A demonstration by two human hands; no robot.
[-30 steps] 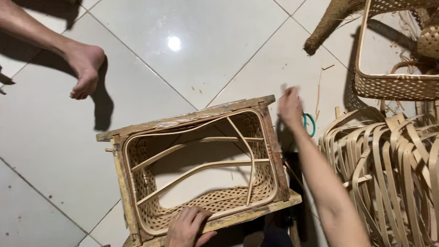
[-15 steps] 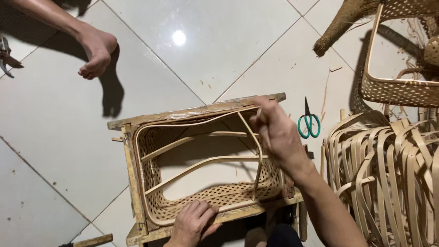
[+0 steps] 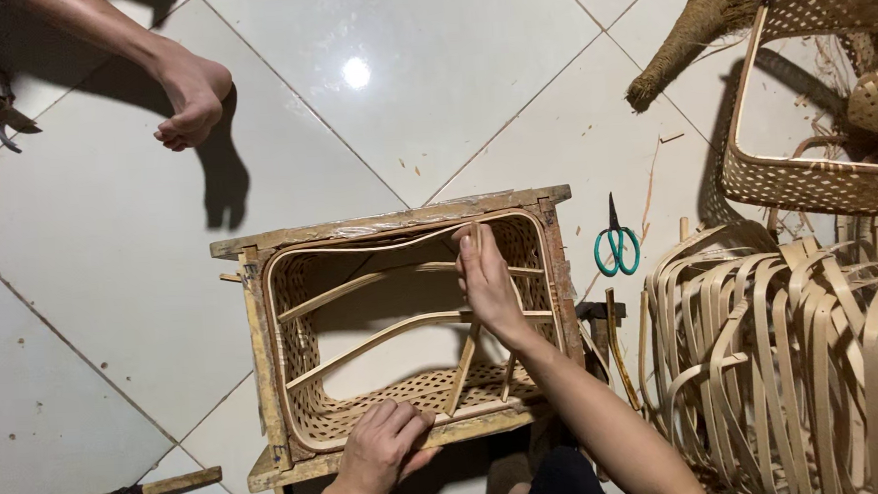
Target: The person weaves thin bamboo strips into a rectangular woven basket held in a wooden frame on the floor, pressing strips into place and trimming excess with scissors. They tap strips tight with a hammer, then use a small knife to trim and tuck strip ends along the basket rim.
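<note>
Right hand [image 3: 488, 282] pinching an upright bamboo strip [image 3: 462, 366] inside half-woven basket [image 3: 313, 414] in wooden frame [image 3: 261, 367] on tiled floor [image 3: 471, 95], left hand [image 3: 381, 448] gripping frame's near edge, one pair of green scissors [image 3: 615, 243] beside, one bundle of bamboo strips [image 3: 795, 349] right edge.

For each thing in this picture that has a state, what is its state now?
Woven basket: unfinished, sits inside wooden frame.
Bamboo strip: slanted inside basket, held at top.
Right hand: closed on the strip.
Left hand: pressing on the basket's near rim.
Green scissors: shut, lying on floor.
Second basket: tilted on its side.
</note>
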